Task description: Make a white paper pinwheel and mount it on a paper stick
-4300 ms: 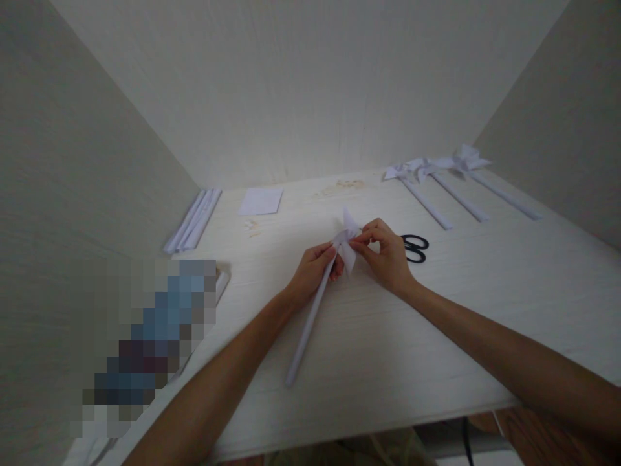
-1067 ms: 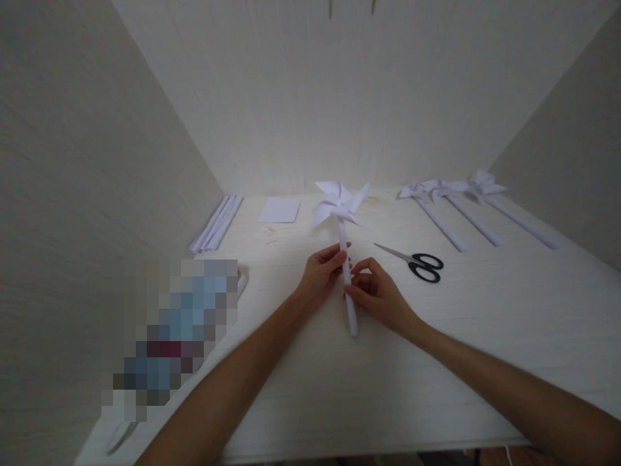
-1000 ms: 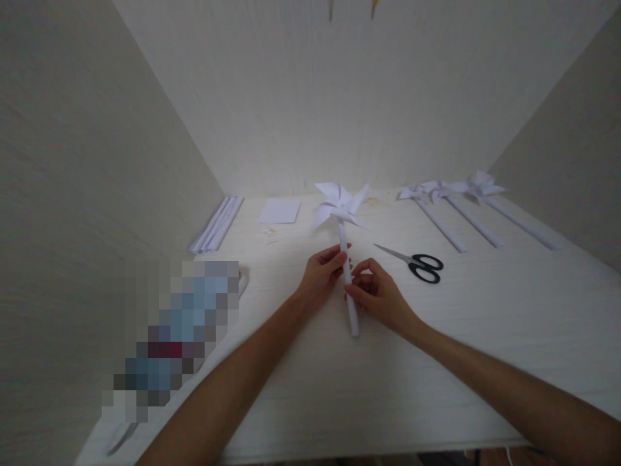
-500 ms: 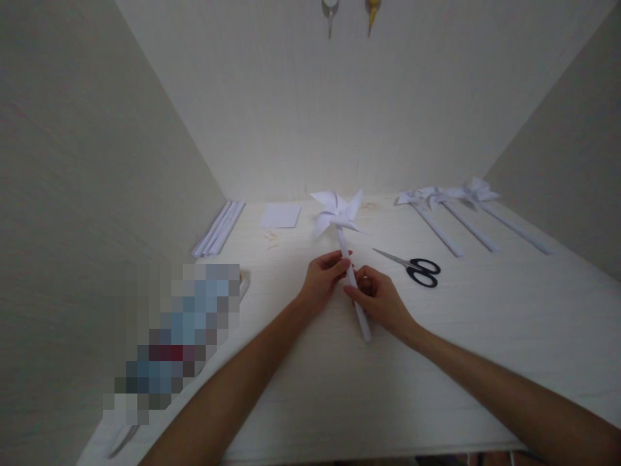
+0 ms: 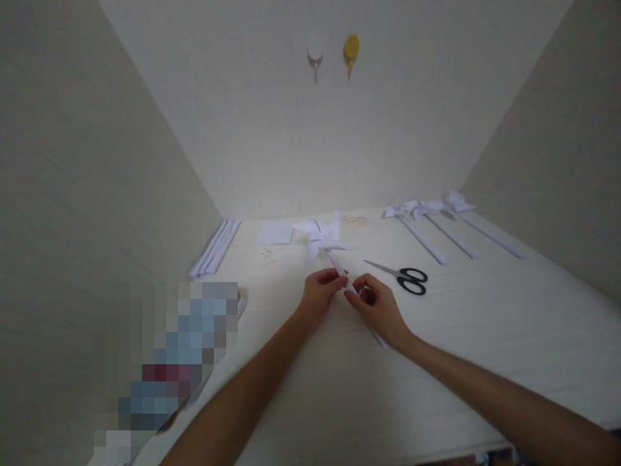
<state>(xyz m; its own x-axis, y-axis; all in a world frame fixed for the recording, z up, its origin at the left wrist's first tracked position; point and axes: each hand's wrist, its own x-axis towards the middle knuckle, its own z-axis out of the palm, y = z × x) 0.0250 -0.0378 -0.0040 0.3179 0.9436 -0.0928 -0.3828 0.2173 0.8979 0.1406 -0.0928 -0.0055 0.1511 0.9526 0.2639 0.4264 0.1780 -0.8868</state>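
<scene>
Both hands hold a white paper pinwheel (image 5: 323, 238) by its rolled-paper stick, in the middle of the table. My left hand (image 5: 321, 291) is closed on the stick just below the blades, its thumb lying on top. Right beside it, my right hand (image 5: 378, 304) pinches the same stick lower down between thumb and fingers. The stick's lower end shows under the right hand, pointing toward me. To the right of my hands lie scissors (image 5: 406, 279) with black handles, their blades pointing left.
Three similar pinwheels (image 5: 424, 239) lie at the back right. A bundle of rolled paper sticks (image 5: 213, 249) lies at the left beside a square paper (image 5: 275, 232). Small scraps (image 5: 266, 255) lie nearby. A blurred-out item (image 5: 184, 356) is at the left edge. Two hooks (image 5: 351, 48) hang on the wall.
The view has tilted up a little. The pinwheel's stick has swung to a steeper slant, its head leaning further left and its lower end shifting right. Both hands keep hold of it.
</scene>
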